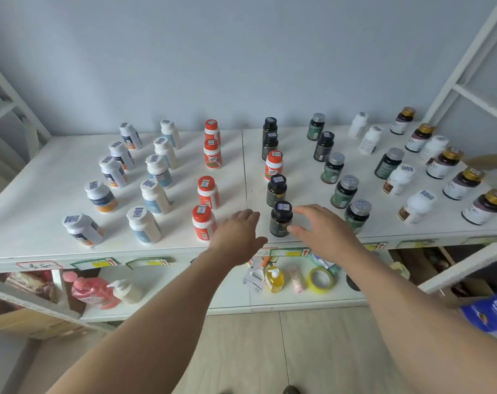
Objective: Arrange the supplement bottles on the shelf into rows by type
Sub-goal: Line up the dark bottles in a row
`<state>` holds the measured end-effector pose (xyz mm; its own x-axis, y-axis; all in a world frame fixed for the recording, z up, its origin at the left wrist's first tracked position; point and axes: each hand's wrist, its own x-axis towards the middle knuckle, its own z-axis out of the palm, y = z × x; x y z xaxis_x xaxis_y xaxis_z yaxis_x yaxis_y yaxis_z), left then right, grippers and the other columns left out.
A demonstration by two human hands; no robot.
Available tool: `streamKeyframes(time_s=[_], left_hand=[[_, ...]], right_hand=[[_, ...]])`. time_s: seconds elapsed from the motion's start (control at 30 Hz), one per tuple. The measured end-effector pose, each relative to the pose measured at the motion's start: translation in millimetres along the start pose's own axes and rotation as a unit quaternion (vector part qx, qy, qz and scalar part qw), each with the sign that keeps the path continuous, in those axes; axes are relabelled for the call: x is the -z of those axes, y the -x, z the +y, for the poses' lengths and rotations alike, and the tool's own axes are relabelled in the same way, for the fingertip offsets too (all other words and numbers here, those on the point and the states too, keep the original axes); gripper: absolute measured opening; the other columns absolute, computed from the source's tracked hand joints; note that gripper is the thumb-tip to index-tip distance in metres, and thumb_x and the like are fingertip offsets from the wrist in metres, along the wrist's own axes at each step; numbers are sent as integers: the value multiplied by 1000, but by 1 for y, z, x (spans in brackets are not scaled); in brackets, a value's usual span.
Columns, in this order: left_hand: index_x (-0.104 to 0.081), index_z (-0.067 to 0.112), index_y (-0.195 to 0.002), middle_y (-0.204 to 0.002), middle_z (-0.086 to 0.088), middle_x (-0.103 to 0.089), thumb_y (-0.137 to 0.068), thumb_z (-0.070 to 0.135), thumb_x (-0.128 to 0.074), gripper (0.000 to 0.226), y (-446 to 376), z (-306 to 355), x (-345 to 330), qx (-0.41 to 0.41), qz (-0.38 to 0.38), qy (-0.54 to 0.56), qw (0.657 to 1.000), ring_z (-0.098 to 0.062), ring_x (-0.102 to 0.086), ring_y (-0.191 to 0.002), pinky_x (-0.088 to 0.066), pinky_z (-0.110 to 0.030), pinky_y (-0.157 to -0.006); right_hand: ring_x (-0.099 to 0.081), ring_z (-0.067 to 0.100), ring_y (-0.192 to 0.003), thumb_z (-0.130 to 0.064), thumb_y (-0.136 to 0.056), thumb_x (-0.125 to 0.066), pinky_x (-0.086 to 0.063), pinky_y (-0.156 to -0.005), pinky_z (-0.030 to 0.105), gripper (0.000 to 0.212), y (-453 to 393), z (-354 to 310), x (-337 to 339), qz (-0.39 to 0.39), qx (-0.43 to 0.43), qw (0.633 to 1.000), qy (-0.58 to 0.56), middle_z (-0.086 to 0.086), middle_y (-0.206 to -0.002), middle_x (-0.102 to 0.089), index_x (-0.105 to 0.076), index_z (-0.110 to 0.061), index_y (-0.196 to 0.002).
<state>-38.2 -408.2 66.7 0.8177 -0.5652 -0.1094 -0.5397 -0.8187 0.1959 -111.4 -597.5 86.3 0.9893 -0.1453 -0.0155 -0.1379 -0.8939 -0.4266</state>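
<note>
Supplement bottles stand in rows on the white shelf (42, 177). At the left are two rows of white bottles, then a row of orange-capped bottles (208, 192). The dark black-capped row holds one orange-capped bottle (273, 165) in its middle. Green silver-capped bottles (344, 191), white ones and gold-capped ones (464, 184) fill the right. My right hand (324, 228) is open just right of the front black bottle (281, 219), thumb near its side. My left hand (238, 234) is open, hovering between that bottle and the front orange-capped bottle (203, 223).
Below, a lower shelf (233, 297) carries a pink bottle (90, 291), a white pump bottle (126, 291), a yellow pump bottle (275, 280) and a tape roll (321, 280). White frame uprights rise at both ends. A blue pack (489, 314) is at the right edge.
</note>
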Motion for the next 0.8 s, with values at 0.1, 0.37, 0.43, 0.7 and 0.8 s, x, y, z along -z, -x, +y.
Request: streamKeyframes(time_s=[0.1,0.37,0.43,0.7,0.8], left_hand=[[-26,16,-151,-158,-3,-25,-92,52,-54,74,-3,5,-22,19,6,8,1000,-23,-21,-145,-25,-39,-115],[-20,15,-153,-162,1,-13,-89,60,-52,84,-16,13,-71,59,16,13,998,-18,-6,-150,-8,-34,-120],[-24,15,-153,-162,1,-18,-91,58,-51,80,-17,12,-78,60,44,15,997,-18,-9,-149,-8,-32,-120],[-34,10,-148,-157,-2,-30,-89,50,-60,75,-16,11,-84,52,74,42,995,-20,-20,-147,-13,-31,-119],[-37,9,-147,-157,-2,-31,-88,46,-63,74,-17,11,-83,52,81,48,994,-19,-21,-146,-11,-29,-118]], right_hand=[[-38,18,-133,-50,-90,-57,-34,-101,31,63,-5,27,-13,-49,11,998,27,-3,-148,-40,-40,-21,-143],[-22,20,-143,-52,-84,-64,-25,-110,35,73,-17,70,-54,-65,28,993,98,1,-158,-24,-38,-21,-145],[-25,20,-142,-49,-82,-67,-25,-109,36,71,-16,76,-61,-40,33,994,97,0,-156,-27,-41,-22,-143],[-35,19,-136,-35,-86,-67,-30,-104,37,57,-13,84,-72,9,52,993,104,-3,-151,-37,-48,-22,-138],[-36,19,-136,-34,-87,-67,-30,-104,37,56,-13,85,-72,12,56,993,105,-3,-151,-37,-48,-22,-138]])
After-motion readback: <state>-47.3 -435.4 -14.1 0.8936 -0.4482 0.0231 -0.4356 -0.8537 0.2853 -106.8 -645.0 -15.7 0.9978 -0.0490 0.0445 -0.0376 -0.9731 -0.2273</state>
